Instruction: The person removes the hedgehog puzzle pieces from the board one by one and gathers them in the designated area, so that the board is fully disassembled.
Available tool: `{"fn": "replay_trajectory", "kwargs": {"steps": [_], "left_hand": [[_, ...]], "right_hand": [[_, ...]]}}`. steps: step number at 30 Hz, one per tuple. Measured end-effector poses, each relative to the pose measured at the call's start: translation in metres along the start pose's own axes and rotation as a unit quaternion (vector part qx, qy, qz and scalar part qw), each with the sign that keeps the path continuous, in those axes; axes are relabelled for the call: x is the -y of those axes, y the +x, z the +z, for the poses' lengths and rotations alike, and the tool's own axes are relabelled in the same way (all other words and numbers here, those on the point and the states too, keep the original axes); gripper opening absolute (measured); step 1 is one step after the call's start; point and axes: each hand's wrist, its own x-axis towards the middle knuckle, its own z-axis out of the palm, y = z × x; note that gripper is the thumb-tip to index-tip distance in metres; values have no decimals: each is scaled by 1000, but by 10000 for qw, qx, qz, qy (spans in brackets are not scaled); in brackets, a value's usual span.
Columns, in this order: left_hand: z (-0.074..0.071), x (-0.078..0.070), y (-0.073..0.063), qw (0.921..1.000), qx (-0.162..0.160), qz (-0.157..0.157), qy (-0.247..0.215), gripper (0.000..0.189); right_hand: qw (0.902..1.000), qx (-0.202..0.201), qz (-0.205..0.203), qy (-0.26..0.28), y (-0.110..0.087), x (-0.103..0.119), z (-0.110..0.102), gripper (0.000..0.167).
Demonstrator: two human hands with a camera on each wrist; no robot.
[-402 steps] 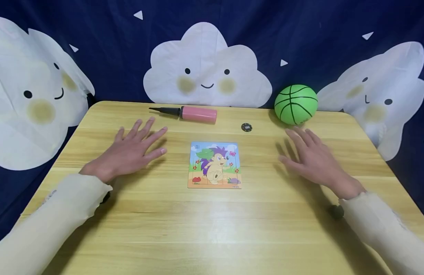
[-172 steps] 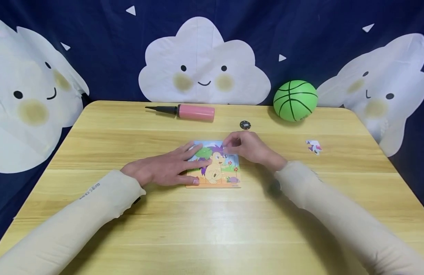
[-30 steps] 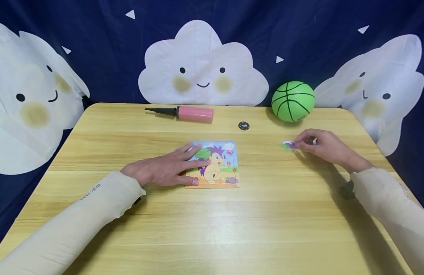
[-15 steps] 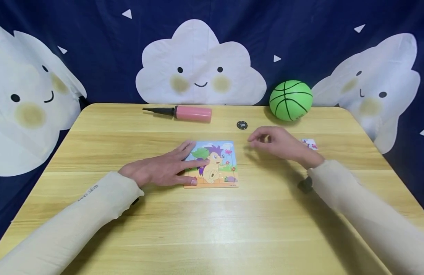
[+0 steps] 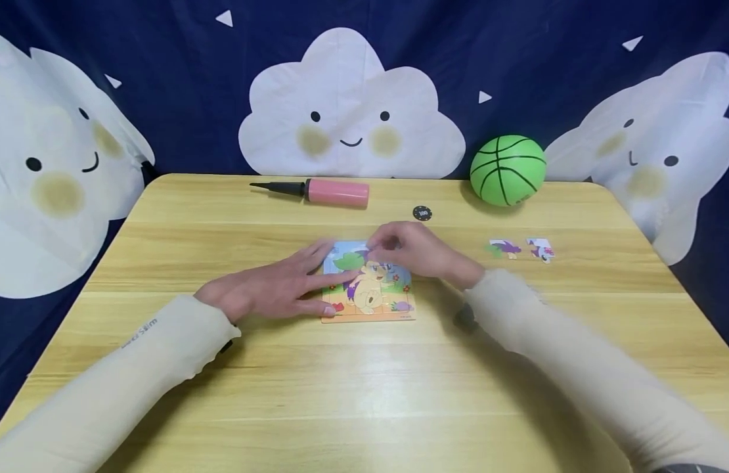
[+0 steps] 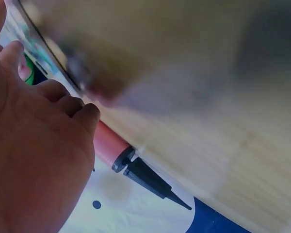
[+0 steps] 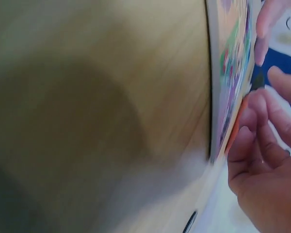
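A hedgehog jigsaw puzzle (image 5: 370, 314) lies in its square frame at mid-table. My left hand (image 5: 276, 289) rests on its left side, fingers spread and straight; the left wrist view shows the palm (image 6: 34, 160) from close by. My right hand (image 5: 414, 249) is at the puzzle's upper edge, with its fingers bent and the tips right over the hedgehog's purple spikes. In the right wrist view its curled fingers (image 7: 252, 141) are close to the puzzle's surface; I cannot tell whether they pinch a piece. To the right lie a purple-and-green puzzle piece (image 5: 504, 247) and a white-and-purple one (image 5: 542, 250).
Along the far edge are a pink hand pump (image 5: 337, 193) with a black nozzle, a black chip (image 5: 422, 213) marked 100, and a green ball (image 5: 509, 171) with black lines. Behind the wooden table (image 5: 364, 394) hangs a dark blue cloth (image 5: 181, 79) with white clouds.
The puzzle was whole at first; two pieces now lie to its right. My right hand set down the second and came back left to the puzzle. My left hand stayed on it.
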Motion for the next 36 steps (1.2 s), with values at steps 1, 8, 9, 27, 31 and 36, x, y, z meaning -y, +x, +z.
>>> {"fn": "replay_trajectory", "kwargs": {"steps": [1,8,9,27,31,36], "left_hand": [[1,0,-1,10000,12,-20,14,71],[6,-1,-4,9999,-15,-132,64,68],[6,-2,-4,9999,-18,-139,65,68],[5,0,0,9998,17,-175,3,67],[7,0,1,9999,14,-160,35,67],[7,1,0,9999,-11,-119,28,67]], "right_hand": [[10000,17,26,0,2,2,3,23],[9995,128,281,-109,12,12,17,28],[9994,118,295,-133,12,12,18,27],[9974,483,444,-284,21,17,26,20],[9972,523,475,-231,21,17,26,19],[9986,450,250,-86,18,15,26,18]]}}
